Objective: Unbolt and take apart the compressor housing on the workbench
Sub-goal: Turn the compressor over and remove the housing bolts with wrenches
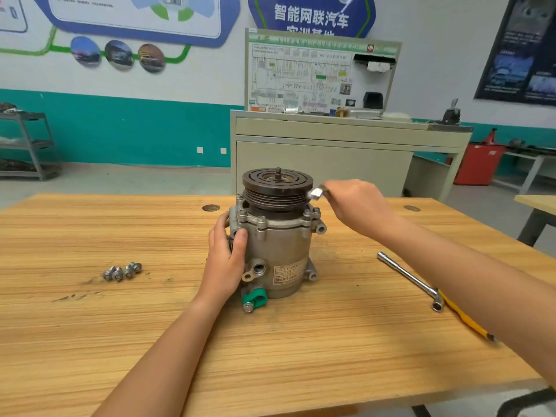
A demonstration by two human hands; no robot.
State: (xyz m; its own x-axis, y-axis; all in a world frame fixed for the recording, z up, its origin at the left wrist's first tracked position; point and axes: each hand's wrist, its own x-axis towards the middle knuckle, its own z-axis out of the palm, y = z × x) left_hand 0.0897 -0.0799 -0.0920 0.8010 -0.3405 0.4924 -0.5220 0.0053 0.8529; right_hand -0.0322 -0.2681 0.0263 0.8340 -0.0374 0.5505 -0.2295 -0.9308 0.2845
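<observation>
A grey metal compressor [278, 245] stands upright in the middle of the wooden workbench [120, 326], its dark pulley [277, 186] on top. My left hand [227, 254] grips the housing's left side, thumb on the front. My right hand [353, 203] hovers by the pulley's right edge and pinches a small silver metal piece [315, 193], blurred, likely a bolt. Several bolts stay in the housing's top flange [261, 219]. Several loose bolts [122, 271] lie in a cluster on the bench to the left.
An L-shaped socket wrench [409, 278] lies on the bench to the right, beside a yellow-handled tool [464, 317]. A beige training cabinet [331, 145] stands behind the bench. A grey shelf rack [27, 145] is at far left, a red bin [477, 164] at far right.
</observation>
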